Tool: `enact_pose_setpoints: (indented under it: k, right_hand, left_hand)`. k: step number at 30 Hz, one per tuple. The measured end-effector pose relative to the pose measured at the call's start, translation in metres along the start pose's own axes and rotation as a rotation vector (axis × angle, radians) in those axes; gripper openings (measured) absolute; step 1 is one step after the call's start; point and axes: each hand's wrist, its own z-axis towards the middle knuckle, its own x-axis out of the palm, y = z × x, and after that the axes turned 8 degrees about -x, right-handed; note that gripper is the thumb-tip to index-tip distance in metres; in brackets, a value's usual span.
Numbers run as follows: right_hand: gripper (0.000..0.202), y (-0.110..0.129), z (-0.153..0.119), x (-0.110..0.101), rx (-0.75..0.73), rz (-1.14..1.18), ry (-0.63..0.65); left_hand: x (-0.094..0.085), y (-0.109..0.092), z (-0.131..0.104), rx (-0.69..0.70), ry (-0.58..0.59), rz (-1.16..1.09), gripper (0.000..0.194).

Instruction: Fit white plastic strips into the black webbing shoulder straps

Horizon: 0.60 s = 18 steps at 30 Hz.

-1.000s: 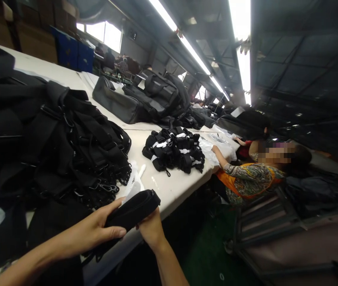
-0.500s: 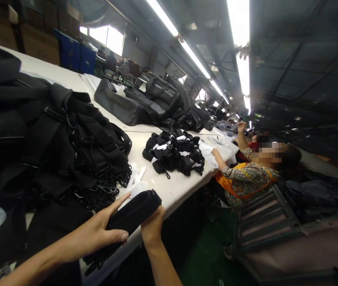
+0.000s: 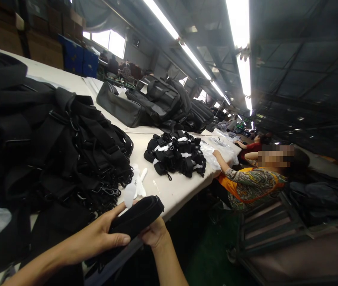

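Here, your left hand (image 3: 103,235) clasps flat-coiled black webbing strap (image 3: 136,217), long axis slanting away rightward; right hand (image 3: 156,233) underneath, closure unclear. Tangled black strap heap (image 3: 58,147) crowds left.

A black strap (image 3: 136,218) is seen at between six and seven o'clock in the view, wound into a flat, elongated bundle of several layers. It is held raised and tilted, its long axis pointed from eight to two o'clock, where the rounded end is shown. At the bundle's eleven o'clock, a white strip (image 3: 129,194) with a rounded tip is stood upright; its lower part is hidden.
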Motion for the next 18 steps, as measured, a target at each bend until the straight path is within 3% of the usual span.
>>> enact_pose_setpoints:
  k: [3, 6, 8, 12, 15, 18]
  right_hand:
    - [0.024, -0.008, -0.005, -0.003, 0.048, 0.095, 0.014]
    - [0.021, -0.015, -0.012, 0.003, -0.061, 0.082, 0.030]
    - [0.017, -0.018, -0.016, 0.007, -0.165, -0.051, 0.005]
    - [0.039, -0.014, -0.019, 0.011, -0.253, -0.426, -0.036]
    - [0.041, -0.009, -0.023, 0.012, -0.377, -0.704, -0.044]
    - [0.037, -0.007, -0.030, 0.012, -0.393, -0.795, -0.066]
  left_hand:
    - [-0.001, 0.002, 0.006, 0.065, -0.034, -0.036, 0.080]
    - [-0.003, 0.000, 0.011, 0.139, -0.085, -0.096, 0.072]
    - [-0.004, 0.000, 0.013, 0.124, -0.106, -0.132, 0.066]
    - [-0.005, 0.001, 0.014, 0.067, -0.081, -0.171, 0.047]
    - [-0.008, 0.000, 0.013, 0.032, -0.082, -0.133, 0.036]
    - [-0.011, -0.001, 0.013, 0.053, -0.127, -0.045, 0.037]
